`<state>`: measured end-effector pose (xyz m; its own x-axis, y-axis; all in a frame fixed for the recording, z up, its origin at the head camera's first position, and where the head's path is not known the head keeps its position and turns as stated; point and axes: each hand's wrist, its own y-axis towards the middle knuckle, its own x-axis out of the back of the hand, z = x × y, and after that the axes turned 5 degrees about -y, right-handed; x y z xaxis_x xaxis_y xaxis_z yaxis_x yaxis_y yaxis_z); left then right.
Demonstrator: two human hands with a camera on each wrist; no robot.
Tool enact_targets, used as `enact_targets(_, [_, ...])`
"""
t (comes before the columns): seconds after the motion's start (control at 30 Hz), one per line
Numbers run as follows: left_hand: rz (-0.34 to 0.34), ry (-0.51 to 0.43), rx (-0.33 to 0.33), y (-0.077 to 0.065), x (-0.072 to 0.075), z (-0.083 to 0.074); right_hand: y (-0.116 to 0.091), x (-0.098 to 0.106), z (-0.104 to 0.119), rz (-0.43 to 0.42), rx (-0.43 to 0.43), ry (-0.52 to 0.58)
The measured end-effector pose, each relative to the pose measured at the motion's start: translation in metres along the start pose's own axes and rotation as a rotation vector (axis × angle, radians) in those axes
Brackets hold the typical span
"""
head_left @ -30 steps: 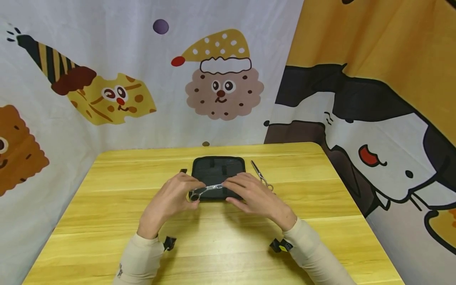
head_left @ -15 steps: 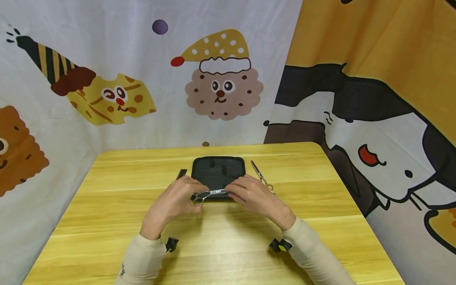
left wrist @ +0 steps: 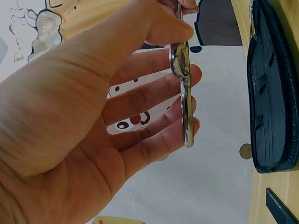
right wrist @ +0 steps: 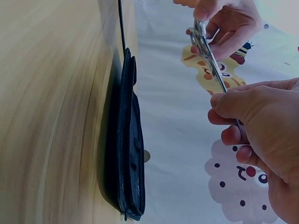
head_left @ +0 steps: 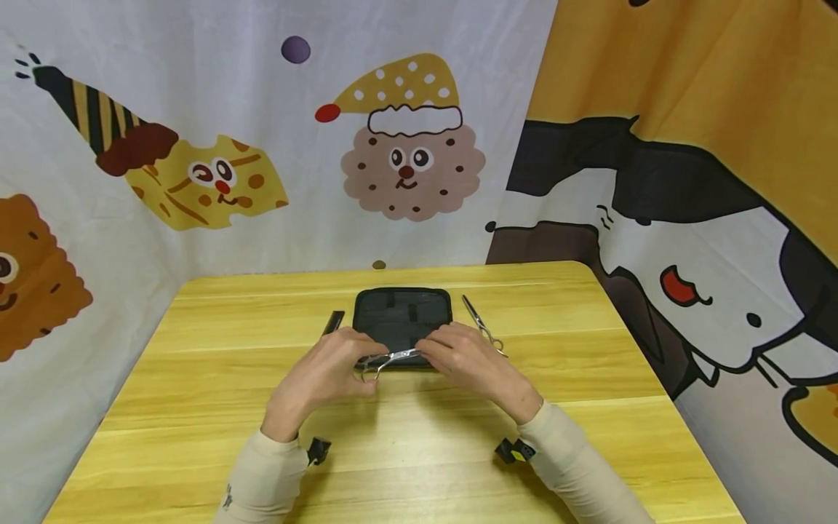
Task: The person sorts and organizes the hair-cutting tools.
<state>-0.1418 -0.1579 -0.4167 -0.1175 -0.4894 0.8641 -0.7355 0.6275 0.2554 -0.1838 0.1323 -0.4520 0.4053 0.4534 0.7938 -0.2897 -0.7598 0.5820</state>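
A pair of silver scissors (head_left: pixel 401 355) is held crosswise in front of the person, overlapping the front edge of an open black zip case (head_left: pixel 382 316) in the head view. My left hand (head_left: pixel 324 371) pinches the finger-ring end between thumb and fingers; in the left wrist view the handle (left wrist: pixel 187 112) lies across the fingertips. On the blade end, my right hand (head_left: pixel 471 360) pinches with thumb and forefinger, hiding the tip. From the right wrist, the scissors (right wrist: pixel 212 63) slant between both hands, off the table.
Right of the case lies a second pair of scissors (head_left: pixel 481 322). A flat black strip (head_left: pixel 333 321) lies to its left, partly behind the left hand. The wooden table (head_left: pixel 406 466) ends at a cartoon-printed curtain (head_left: pixel 249 87).
Both hands have brought the scissors slightly nearer the person, and the left hand has shifted right. The scissors' rings have turned, and more of the black strip shows.
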Motion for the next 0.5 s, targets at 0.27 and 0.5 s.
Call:
enact_targets(0.27, [0.025, -0.038, 0.015, 0.0002, 0.0027, -0.0028, -0.0006, -0.0026, -0.0019, -0.051, 0.011, -0.031])
enact_targets(0.5, [0.053, -0.181, 0.062, -0.0013, 0.0045, -0.0018, -0.0052, -0.009, -0.006, -0.142, 0.054, -0.11])
